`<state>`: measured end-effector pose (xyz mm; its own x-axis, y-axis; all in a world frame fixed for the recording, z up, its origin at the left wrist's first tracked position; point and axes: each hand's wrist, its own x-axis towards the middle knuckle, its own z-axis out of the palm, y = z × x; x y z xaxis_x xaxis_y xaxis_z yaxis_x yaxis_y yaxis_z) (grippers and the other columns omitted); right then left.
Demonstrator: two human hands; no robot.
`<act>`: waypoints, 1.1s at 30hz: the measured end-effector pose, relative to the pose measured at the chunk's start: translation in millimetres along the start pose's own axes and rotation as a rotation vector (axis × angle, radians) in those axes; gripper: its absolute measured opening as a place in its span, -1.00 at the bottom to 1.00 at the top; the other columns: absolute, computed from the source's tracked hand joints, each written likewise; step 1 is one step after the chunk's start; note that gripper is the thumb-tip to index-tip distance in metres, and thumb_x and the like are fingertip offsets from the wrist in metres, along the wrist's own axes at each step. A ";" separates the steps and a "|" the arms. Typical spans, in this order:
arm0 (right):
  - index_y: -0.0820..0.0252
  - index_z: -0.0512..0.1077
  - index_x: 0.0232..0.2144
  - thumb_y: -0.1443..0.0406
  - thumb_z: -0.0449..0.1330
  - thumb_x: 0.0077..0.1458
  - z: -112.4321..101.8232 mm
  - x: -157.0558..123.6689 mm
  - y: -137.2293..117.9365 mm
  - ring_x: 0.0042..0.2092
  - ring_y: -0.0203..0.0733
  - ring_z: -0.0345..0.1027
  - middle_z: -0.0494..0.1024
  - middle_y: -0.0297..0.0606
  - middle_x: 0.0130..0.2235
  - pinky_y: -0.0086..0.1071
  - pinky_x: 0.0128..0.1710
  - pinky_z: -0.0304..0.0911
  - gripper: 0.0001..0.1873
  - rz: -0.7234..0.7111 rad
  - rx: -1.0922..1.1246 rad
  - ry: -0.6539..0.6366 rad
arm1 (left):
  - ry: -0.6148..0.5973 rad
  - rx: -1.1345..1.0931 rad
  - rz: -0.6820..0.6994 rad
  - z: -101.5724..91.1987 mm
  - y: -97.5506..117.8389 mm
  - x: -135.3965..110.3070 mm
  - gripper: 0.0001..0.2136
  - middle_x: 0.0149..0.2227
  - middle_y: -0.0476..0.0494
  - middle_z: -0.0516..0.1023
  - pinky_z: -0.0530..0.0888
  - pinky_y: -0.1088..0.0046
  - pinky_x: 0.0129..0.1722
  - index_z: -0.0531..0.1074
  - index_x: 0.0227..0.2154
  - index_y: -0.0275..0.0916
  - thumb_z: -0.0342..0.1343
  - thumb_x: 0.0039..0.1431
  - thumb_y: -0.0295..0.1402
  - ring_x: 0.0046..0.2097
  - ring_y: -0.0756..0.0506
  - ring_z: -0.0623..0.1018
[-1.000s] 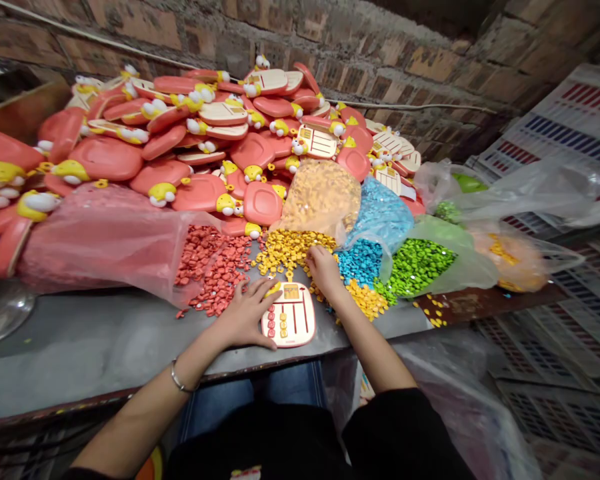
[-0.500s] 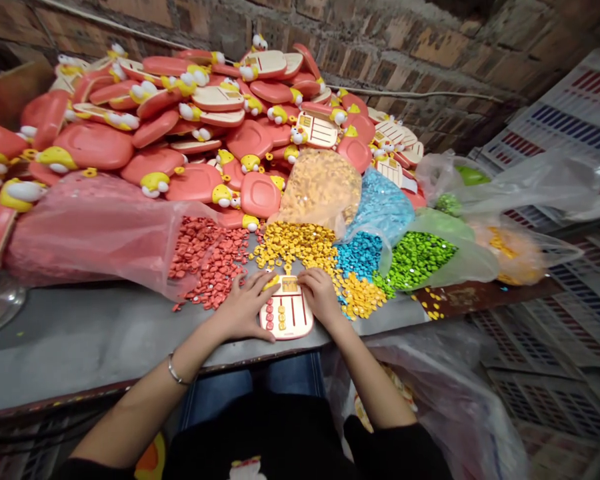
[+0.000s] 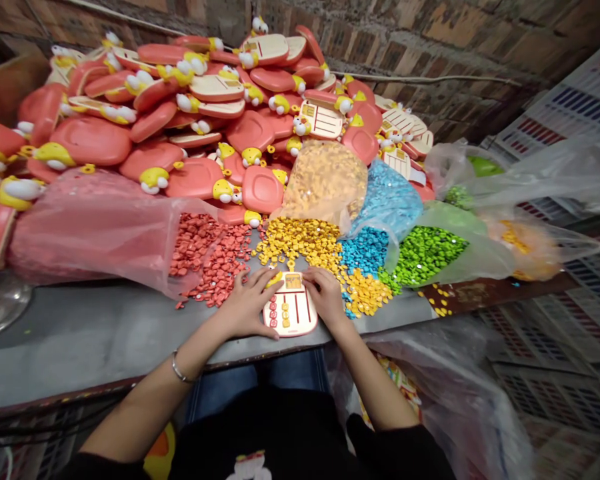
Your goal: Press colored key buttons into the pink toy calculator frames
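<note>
A small cream and pink toy abacus board [image 3: 291,311] lies flat at the grey table's front edge. My left hand [image 3: 245,305] grips its left side, fingers across the top corner and thumb at the bottom. Against its right side my right hand [image 3: 325,297] is curled into a pinch; what the fingertips hold is hidden. Just behind the board lie loose heaps of red beads [image 3: 215,257], yellow beads [image 3: 300,241], blue beads [image 3: 363,250] and green beads [image 3: 425,253]. A smaller yellow heap [image 3: 367,297] sits beside my right wrist.
A tall pile of pink toy boards with yellow and white figures [image 3: 180,120] fills the back of the table [image 3: 80,340] against a brick wall. Plastic bags [image 3: 95,233] spill the beads. White crates [image 3: 570,107] stand at the right; a clear bag [image 3: 445,393] hangs below the table edge.
My right hand came back from the yellow bead heap to the right side of the board and curled there. My left hand stayed on the board. The view shifted slightly.
</note>
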<state>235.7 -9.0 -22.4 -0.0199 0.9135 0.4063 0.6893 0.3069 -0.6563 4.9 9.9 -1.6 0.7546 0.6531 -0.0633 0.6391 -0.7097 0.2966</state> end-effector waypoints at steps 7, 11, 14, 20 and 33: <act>0.12 0.50 -0.42 0.35 0.25 0.14 -3.9 -9.4 -7.3 -0.11 -0.08 0.29 0.59 -0.29 -0.28 -0.15 -0.09 0.00 -0.91 0.063 -0.252 -0.023 | 0.019 0.011 0.000 -0.3 0.2 -0.5 0.04 0.36 -0.34 0.00 -0.19 -0.12 0.20 0.12 0.28 -0.16 0.19 -0.24 0.31 0.31 -0.40 0.04; 0.13 0.51 -0.42 0.36 0.23 0.14 -10.0 -18.7 -11.3 -0.19 -0.12 0.32 0.54 -0.27 -0.35 -0.21 -0.15 0.03 -0.90 0.069 -0.214 -0.087 | 0.038 0.022 0.006 1.3 -0.5 -0.6 0.04 0.36 -0.32 0.01 -0.21 -0.12 0.21 0.14 0.27 -0.16 0.20 -0.26 0.31 0.31 -0.41 0.06; 0.11 0.54 -0.29 0.38 0.25 0.12 -9.7 -15.9 -14.4 -0.21 -0.13 0.38 0.58 -0.26 -0.30 -0.24 -0.16 0.10 -0.89 0.049 -0.070 -0.172 | 0.048 0.025 0.018 2.6 -1.4 -0.5 0.04 0.36 -0.31 0.02 -0.23 -0.11 0.22 0.14 0.27 -0.16 0.21 -0.27 0.31 0.31 -0.41 0.06; 0.10 0.54 -0.16 0.46 0.28 0.04 5.5 0.7 -25.2 -0.16 -0.13 0.47 0.64 -0.26 -0.18 -0.26 -0.09 0.17 -0.70 0.006 0.107 -0.286 | 0.056 0.024 0.028 3.5 -3.0 -0.4 0.08 0.36 -0.27 0.04 -0.25 -0.11 0.22 0.06 0.31 -0.10 0.22 -0.28 0.30 0.30 -0.41 0.07; 0.17 0.54 -0.27 0.30 0.14 0.18 -62.0 8.6 35.9 -0.20 -0.10 0.43 0.60 -0.19 -0.26 -0.26 -0.14 0.27 -0.83 0.249 -0.106 0.099 | 0.008 0.019 0.003 0.9 -3.5 0.7 0.04 0.36 -0.30 0.02 -0.16 -0.11 0.19 0.11 0.29 -0.12 0.16 -0.24 0.33 0.31 -0.42 0.06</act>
<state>305.2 -6.6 -3.1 0.2270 0.9250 0.3048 0.7362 0.0420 -0.6755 3.3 12.6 -3.5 0.7555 0.6528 -0.0550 0.6394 -0.7165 0.2789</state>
